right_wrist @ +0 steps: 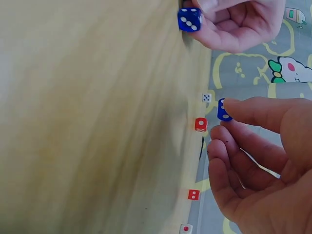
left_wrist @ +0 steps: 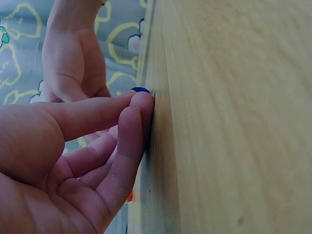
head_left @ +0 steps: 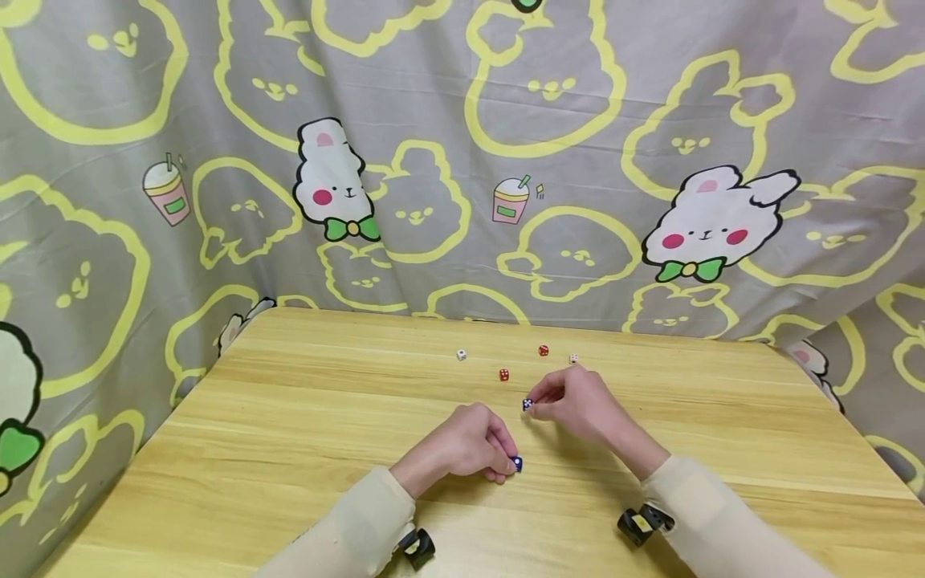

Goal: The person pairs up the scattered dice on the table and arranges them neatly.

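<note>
Near the middle of the table, my left hand [head_left: 477,443] pinches a blue die [head_left: 516,464] at the tabletop. In the left wrist view only a sliver of that blue die [left_wrist: 141,89] shows past the fingertips. Farther back and to the right, my right hand [head_left: 578,401] holds a second blue die [head_left: 527,405] between thumb and fingers. The right wrist view shows this blue die [right_wrist: 224,109] held off the table surface, white pips visible. There too, the left hand's blue die [right_wrist: 189,19] appears at the top.
Beyond the hands lie a red die [head_left: 503,375], another red die [head_left: 543,351], a white die [head_left: 462,355] and a second white die [head_left: 574,359]. They stand apart on the wooden table [head_left: 289,401]. A patterned curtain [head_left: 433,104] hangs behind the table and at its sides.
</note>
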`<state>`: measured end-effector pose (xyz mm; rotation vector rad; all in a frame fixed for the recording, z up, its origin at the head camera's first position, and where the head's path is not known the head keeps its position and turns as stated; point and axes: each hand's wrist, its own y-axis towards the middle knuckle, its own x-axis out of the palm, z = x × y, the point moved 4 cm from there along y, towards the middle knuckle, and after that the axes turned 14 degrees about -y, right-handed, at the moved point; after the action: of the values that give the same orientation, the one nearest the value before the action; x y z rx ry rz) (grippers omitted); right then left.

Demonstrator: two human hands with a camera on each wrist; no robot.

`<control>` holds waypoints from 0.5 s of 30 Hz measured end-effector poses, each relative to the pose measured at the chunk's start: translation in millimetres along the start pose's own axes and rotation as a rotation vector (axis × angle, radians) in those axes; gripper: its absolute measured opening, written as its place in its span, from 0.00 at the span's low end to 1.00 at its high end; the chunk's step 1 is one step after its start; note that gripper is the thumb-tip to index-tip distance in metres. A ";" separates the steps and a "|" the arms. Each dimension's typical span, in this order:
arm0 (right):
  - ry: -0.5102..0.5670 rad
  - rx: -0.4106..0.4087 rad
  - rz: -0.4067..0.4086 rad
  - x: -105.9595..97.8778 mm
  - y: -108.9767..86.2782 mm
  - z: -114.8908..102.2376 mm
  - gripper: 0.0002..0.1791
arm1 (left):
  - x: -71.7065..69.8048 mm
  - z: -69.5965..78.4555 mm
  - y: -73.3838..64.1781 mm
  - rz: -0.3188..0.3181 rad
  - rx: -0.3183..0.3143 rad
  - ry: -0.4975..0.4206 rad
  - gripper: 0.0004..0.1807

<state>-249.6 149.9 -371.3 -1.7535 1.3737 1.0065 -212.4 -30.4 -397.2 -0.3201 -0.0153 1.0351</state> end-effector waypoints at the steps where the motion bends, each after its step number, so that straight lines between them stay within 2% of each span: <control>1: 0.001 0.004 -0.004 0.9 -1.6 0.3 0.03 | -0.1 -0.1 -0.2 0.001 0.000 0.000 0.07; 15: 0.028 0.065 -0.057 13.1 -27.9 -1.4 0.05 | -0.3 -0.2 -0.3 0.002 0.002 -0.012 0.07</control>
<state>-220.3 148.7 -380.8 -1.7549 1.3512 0.8995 -212.2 -30.9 -397.3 -0.3124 -0.0247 1.0390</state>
